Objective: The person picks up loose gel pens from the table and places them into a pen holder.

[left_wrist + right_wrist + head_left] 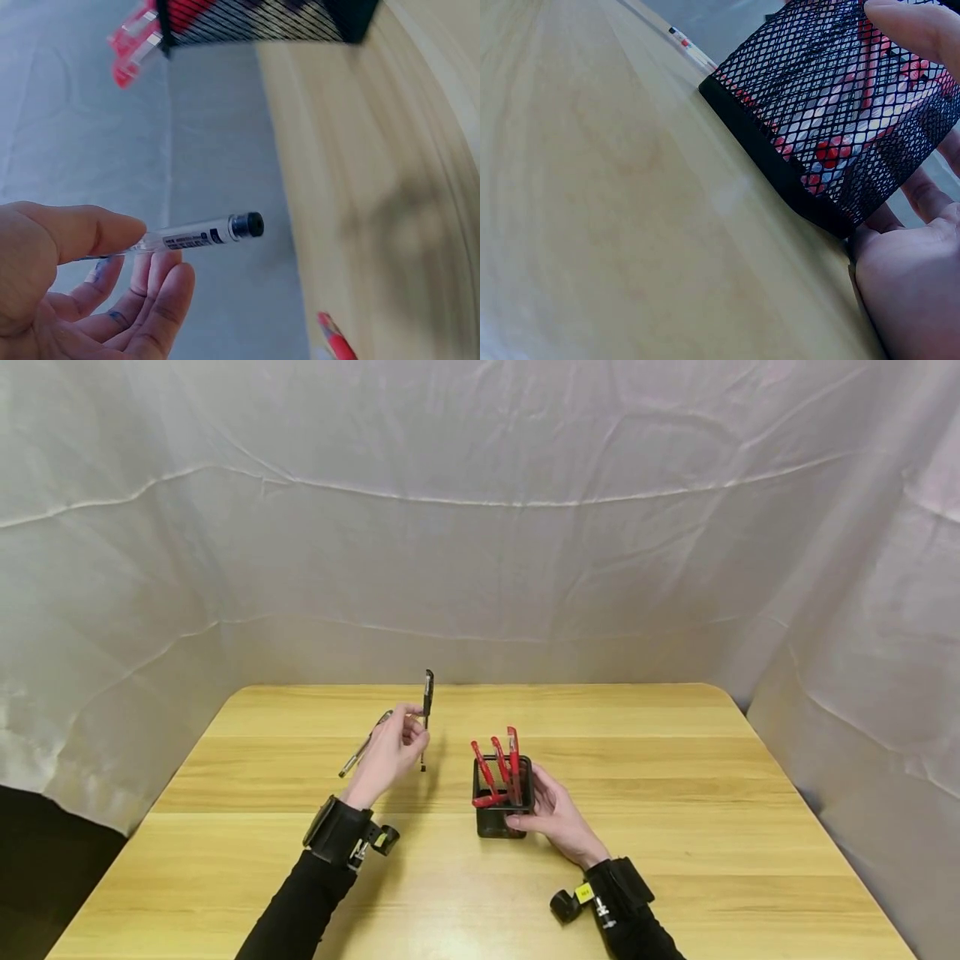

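Note:
My left hand (pixel 390 752) pinches a clear-barrelled pen (pixel 427 702) with a black cap between thumb and fingers. In the head view it stands nearly upright, cap at the top; the left wrist view shows its black end plug and printed label. On the right, my right hand (pixel 558 818) grips a black mesh pen holder (pixel 501 823), thumb across the near side and fingers round the right side. Several red pens (pixel 513 760) lean inside the holder, their caps above the rim. Through the mesh in the right wrist view, their lower ends show.
Another dark-capped pen (pixel 360 753) lies on the wooden table (pixel 675 760), partly behind my left hand. Part of a red pen (pixel 337 337) shows at the lower edge of the left wrist view. A pale curtain (pixel 480 568) hangs behind the table and along its sides.

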A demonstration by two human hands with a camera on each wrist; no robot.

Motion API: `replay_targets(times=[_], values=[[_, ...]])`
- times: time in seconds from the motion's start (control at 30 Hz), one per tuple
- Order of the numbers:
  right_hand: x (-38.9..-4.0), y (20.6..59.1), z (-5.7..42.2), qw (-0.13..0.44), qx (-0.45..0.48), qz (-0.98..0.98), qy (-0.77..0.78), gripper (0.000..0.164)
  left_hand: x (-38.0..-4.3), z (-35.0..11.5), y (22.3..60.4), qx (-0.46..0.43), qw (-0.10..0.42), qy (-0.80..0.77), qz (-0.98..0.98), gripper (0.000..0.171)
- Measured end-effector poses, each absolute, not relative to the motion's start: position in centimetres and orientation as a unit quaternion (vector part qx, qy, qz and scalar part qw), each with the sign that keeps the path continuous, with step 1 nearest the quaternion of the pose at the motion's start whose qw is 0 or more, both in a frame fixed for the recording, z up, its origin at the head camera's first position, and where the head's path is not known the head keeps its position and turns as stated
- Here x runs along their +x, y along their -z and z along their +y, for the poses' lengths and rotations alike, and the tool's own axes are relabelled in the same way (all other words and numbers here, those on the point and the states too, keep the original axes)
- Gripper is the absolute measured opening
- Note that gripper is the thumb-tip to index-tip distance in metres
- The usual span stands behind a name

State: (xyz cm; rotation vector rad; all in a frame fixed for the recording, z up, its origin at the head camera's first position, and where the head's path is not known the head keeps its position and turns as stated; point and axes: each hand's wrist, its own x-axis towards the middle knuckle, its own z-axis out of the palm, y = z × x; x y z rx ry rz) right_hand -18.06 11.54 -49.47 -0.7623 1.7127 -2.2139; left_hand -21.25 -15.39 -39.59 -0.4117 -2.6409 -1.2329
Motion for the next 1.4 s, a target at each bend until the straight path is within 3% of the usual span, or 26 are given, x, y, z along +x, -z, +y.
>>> replay_targets(times=[0.27, 0.3, 0.47, 0.53, 0.7, 0.77, 0.93, 1.0, 1.1, 1.4], values=[[-18.0, 49.5, 11.5, 0.121, -0.263, 0.581, 0.761, 0.083, -19.8, -14.1, 38.5, -0.177, 0.146, 0.488, -0.842, 0.032], [-18.0, 49.5, 11.5, 0.121, -0.263, 0.581, 0.76, 0.082, -20.7, -14.3, 40.0, -0.196, 0.154, 0.507, -0.825, 0.031], [-18.2, 49.5, 11.5, 0.123, -0.252, 0.591, 0.756, 0.083, -20.5, -13.6, 39.6, -0.21, 0.172, 0.561, -0.782, 0.028], [-18.2, 49.5, 11.5, 0.123, -0.251, 0.593, 0.755, 0.083, -19.4, -13.1, 37.9, -0.197, 0.177, 0.562, -0.784, 0.027], [-18.3, 49.6, 11.6, 0.124, -0.25, 0.593, 0.755, 0.084, -19.6, -12.4, 38.1, -0.217, 0.216, 0.561, -0.769, 0.024], [-18.3, 49.6, 11.6, 0.124, -0.248, 0.594, 0.755, 0.084, -22.0, -12.7, 41.9, -0.233, 0.25, 0.545, -0.766, 0.025], [-18.3, 49.5, 11.5, 0.123, -0.248, 0.596, 0.754, 0.083, -23.4, -12.3, 44.0, -0.284, 0.307, 0.514, -0.749, 0.024], [-18.3, 49.5, 11.4, 0.122, -0.251, 0.595, 0.754, 0.083, -21.0, -11.5, 40.5, -0.294, 0.297, 0.51, -0.752, 0.017], [-18.3, 49.5, 11.4, 0.119, -0.26, 0.592, 0.754, 0.082, -19.4, -11.0, 38.5, -0.283, 0.275, 0.485, -0.78, 0.012], [-18.4, 49.5, 11.3, 0.111, -0.272, 0.593, 0.75, 0.08, -18.7, -10.5, 38.1, -0.263, 0.209, 0.448, -0.829, 0.012]])
